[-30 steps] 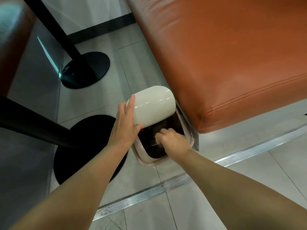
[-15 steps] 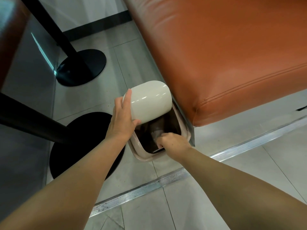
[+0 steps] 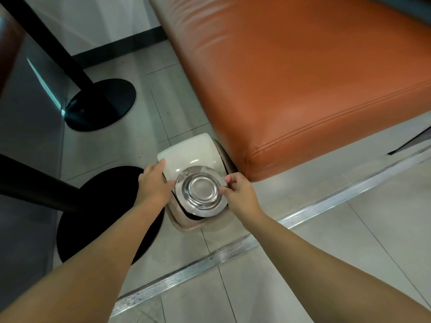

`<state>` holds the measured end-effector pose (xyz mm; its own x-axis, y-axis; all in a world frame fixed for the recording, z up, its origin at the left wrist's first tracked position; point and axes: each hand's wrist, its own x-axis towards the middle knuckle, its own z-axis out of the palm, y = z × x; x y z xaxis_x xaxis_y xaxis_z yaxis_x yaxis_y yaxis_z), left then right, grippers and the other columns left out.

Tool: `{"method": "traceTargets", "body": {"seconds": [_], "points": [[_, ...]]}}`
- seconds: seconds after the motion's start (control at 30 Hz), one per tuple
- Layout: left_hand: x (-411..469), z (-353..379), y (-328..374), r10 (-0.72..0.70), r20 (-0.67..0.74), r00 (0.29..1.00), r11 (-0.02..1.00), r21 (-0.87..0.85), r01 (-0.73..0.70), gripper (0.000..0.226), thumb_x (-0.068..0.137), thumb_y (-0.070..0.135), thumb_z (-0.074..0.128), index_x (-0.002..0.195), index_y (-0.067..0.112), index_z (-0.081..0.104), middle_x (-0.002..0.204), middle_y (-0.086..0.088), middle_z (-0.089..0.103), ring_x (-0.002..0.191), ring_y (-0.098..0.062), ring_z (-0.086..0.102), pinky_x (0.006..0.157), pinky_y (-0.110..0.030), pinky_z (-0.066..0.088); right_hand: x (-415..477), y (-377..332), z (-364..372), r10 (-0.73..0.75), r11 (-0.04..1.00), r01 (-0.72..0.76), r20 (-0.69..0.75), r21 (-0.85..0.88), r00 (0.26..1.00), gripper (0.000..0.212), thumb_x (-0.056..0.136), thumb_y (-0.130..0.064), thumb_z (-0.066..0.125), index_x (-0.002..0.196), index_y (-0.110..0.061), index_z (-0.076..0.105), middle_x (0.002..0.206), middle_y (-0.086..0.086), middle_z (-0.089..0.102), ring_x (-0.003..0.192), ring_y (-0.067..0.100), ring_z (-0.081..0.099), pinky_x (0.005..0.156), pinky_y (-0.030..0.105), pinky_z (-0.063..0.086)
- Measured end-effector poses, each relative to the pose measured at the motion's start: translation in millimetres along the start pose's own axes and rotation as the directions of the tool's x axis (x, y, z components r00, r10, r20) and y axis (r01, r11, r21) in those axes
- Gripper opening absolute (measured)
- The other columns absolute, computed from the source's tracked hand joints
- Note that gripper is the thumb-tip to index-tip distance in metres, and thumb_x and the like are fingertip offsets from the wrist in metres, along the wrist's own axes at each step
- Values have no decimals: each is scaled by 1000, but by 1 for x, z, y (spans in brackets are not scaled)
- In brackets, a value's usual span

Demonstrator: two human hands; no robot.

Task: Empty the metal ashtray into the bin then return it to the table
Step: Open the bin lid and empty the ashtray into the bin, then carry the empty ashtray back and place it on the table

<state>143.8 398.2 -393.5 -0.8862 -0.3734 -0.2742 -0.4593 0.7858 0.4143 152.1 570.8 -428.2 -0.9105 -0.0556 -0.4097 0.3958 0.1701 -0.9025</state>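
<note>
A round shiny metal ashtray hangs over the mouth of a small beige bin on the floor, its bottom side facing up at me. My right hand pinches the ashtray's right rim. The bin's white swing lid is tipped back, and my left hand presses on the lid's left edge, fingers curled over it. The ashtray hides most of the bin's dark opening, and what lies inside cannot be seen.
An orange leather bench overhangs the bin at the right. Two black round table bases with black poles stand on the tiled floor at the left. A metal floor strip runs diagonally below the bin.
My right hand has come up out of the bin, and the ashtray is now fully visible above the opening, underside up. The lid has swung lower under my left hand.
</note>
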Motion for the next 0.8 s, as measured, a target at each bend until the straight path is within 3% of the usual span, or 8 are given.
{"method": "traceTargets", "body": {"seconds": [0.13,0.27,0.37,0.47,0.57,0.63,0.7,0.8], "points": [[-17,-4,5,-40,-1,999,993,-109,39,42,86,12,54,128,13,53,133,-15,49,119,-31,48,104,-38,39,-2,-15,4,123,989,-123,-2,82,992,24,82,-5,57,72,-25,48,81,-2,58,94,25,57,94,43,46],[-37,-21,18,-130,15,991,914,-385,125,33,88,15,50,119,12,61,115,-13,67,105,-26,61,92,-30,44,-11,-35,0,190,974,-191,15,122,982,14,81,-5,57,89,-17,56,91,6,64,94,26,59,95,48,48],[-46,-42,28,-174,-4,985,867,-476,151,34,89,12,47,122,13,60,119,-10,66,106,-24,61,94,-29,46,-21,-59,-10,194,954,-199,44,225,980,23,81,-1,56,102,-10,55,89,9,64,82,20,59,76,35,53],[-62,-65,42,-199,1,980,811,-561,165,34,91,10,46,122,10,60,120,-13,66,108,-27,61,98,-36,48,-36,-89,-22,171,954,-177,47,242,984,25,81,-1,56,105,-8,56,78,4,61,68,14,55,56,24,44],[-85,-86,59,-212,18,977,733,-658,171,34,92,9,44,122,13,60,118,-10,66,107,-26,62,98,-42,49,-52,-121,-39,147,967,-150,31,206,989,27,78,0,57,105,-3,58,83,11,64,69,19,57,59,30,49],[-102,-101,72,-222,34,975,662,-729,176,33,92,8,45,120,14,61,112,-7,68,98,-21,64,90,-39,53,-65,-142,-52,127,972,-132,36,192,991,29,77,2,56,105,-2,60,83,13,65,69,22,58,63,33,51],[-118,-116,88,-217,60,974,594,-784,180,32,92,8,46,119,12,62,104,-7,68,86,-18,64,77,-32,57,-79,-163,-68,109,980,-113,30,167,994,26,78,1,55,103,-4,62,75,8,64,62,18,57,56,30,49],[-141,-139,117,-207,92,974,538,-821,192,30,92,8,46,117,12,63,91,-2,68,76,-14,62,60,-21,54,-100,-193,-91,118,979,-116,1,166,993,18,80,-2,56,95,-9,63,84,10,66,76,27,62,72,48,56]]}}
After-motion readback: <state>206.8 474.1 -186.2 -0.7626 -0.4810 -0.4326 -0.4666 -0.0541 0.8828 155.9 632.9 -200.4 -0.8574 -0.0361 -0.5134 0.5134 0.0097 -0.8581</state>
